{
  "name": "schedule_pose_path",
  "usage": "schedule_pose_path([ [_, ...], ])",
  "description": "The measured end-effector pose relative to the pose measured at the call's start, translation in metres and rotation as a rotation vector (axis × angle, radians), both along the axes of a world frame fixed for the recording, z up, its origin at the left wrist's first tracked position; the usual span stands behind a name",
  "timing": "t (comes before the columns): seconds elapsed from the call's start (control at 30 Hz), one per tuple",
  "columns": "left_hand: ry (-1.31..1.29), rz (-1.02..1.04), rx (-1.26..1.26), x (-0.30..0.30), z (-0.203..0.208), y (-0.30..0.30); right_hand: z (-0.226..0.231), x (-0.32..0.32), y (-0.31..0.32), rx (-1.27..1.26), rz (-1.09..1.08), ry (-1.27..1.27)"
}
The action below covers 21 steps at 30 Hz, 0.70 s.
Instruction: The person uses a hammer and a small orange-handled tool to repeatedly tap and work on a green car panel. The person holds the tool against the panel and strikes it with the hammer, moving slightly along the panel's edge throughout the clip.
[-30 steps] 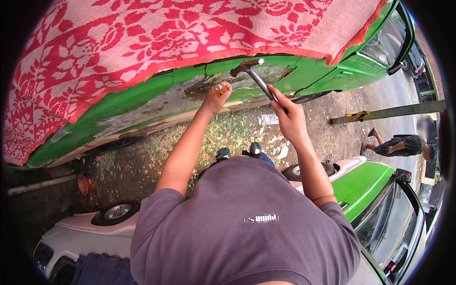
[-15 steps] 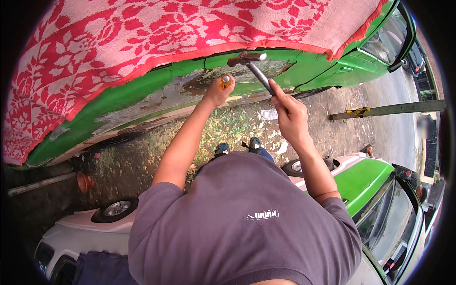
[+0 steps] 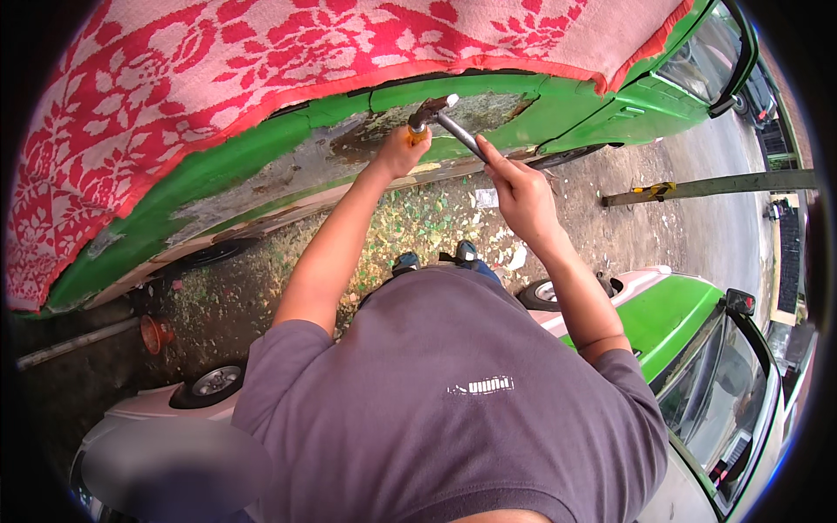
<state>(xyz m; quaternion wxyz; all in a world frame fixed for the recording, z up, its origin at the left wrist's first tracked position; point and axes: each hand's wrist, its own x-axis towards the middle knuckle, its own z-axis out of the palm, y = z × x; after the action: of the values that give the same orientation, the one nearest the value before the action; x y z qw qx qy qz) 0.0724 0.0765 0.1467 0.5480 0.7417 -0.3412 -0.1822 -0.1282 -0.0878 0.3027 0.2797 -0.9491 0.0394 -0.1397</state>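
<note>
My left hand (image 3: 402,157) is closed round a tool with an amber handle (image 3: 419,137); its blade is hidden, so I cannot tell if it is a chisel or a screwdriver. In my right hand (image 3: 526,199) is a hammer (image 3: 462,136), gripped by its grey handle. The hammer's head is right at the butt end of the amber handle, seemingly touching it. Both hands are in front of the green vehicle body (image 3: 571,118), beside a patch (image 3: 353,139) where the paint is stripped to grey and brown.
A red and pink floral blanket (image 3: 261,65) drapes over the vehicle. Paint flakes (image 3: 410,218) litter the ground by my feet. Behind me stands another green and white car (image 3: 649,318). A post (image 3: 715,187) is at right, an orange bucket (image 3: 157,334) at left. A blurred person (image 3: 179,471) is at lower left.
The hammer head has come left and slightly down onto the butt of the amber-handled tool, where before it was apart, up and to the right. A blurred person shows at lower left.
</note>
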Motion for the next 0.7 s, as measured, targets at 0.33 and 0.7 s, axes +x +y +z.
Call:
schedule_pose_path([
  [0.33,0.001,0.039,-0.122,-0.013,-0.011,0.018,0.002,-0.010,-0.005,0.304,-0.046,-0.275],
  [0.7,0.086,0.054,-0.258,0.004,-0.005,0.020,0.003,-0.013,-0.008,0.459,-0.153,-0.138],
])
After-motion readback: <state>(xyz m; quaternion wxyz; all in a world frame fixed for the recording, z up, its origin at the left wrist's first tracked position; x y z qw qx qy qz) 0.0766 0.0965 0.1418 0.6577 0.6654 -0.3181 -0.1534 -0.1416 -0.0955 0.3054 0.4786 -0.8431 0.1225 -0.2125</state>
